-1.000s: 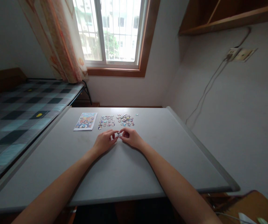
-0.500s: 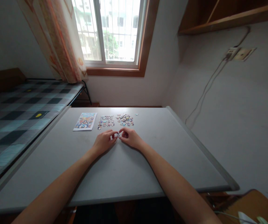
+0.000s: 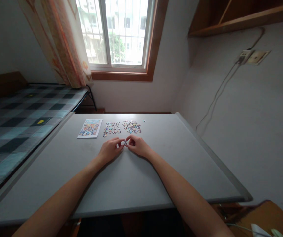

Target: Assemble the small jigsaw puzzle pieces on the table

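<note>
Whitish walls (image 3: pixel 249 121) border the grey table (image 3: pixel 136 184), where my left hand (image 3: pixel 109 150) and right hand (image 3: pixel 139 145), nearer than the loose pile (image 3: pixel 131 126), together pinch a puzzle bit (image 3: pixel 125 143) too small and finger-covered for me to count its pieces from here.

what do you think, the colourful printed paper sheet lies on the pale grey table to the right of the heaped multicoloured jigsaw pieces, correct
The side is wrong: in the head view, the colourful printed rectangular paper sheet lies to the left of the heaped multicoloured jigsaw pieces. It does lie on the pale grey table.
</note>
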Action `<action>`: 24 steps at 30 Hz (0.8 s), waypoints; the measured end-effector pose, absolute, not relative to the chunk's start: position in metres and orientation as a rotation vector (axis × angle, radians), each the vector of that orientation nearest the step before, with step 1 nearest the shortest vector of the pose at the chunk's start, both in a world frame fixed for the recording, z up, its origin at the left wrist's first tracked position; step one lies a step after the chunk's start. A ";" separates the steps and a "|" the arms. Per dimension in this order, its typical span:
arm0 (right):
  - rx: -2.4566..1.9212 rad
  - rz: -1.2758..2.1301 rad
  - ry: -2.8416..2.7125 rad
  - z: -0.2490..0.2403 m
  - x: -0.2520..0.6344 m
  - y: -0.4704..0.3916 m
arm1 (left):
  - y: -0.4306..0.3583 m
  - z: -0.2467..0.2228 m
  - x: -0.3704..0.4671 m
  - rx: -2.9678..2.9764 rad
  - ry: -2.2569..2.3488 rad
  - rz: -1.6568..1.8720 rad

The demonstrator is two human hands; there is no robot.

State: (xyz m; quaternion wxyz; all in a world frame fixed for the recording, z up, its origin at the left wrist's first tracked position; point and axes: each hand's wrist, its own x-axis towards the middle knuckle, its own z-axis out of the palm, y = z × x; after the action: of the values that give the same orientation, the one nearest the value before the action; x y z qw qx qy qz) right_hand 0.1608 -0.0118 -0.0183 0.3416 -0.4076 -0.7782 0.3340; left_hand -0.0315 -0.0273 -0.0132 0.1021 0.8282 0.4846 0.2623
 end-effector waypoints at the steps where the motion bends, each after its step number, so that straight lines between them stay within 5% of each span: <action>1: -1.060 0.869 -2.023 -0.019 0.161 -0.012 | -0.027 -0.013 -0.032 2.444 1.437 0.776; 24: -1.060 0.855 -2.045 -0.018 0.161 -0.012 | -0.029 -0.011 -0.031 2.431 1.437 0.762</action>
State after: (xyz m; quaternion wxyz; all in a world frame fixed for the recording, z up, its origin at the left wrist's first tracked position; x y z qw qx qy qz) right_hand 0.1614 -0.0122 -0.0175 0.3358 -0.4063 -0.7841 0.3277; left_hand -0.0313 -0.0288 -0.0106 0.1080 0.8263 0.4884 0.2589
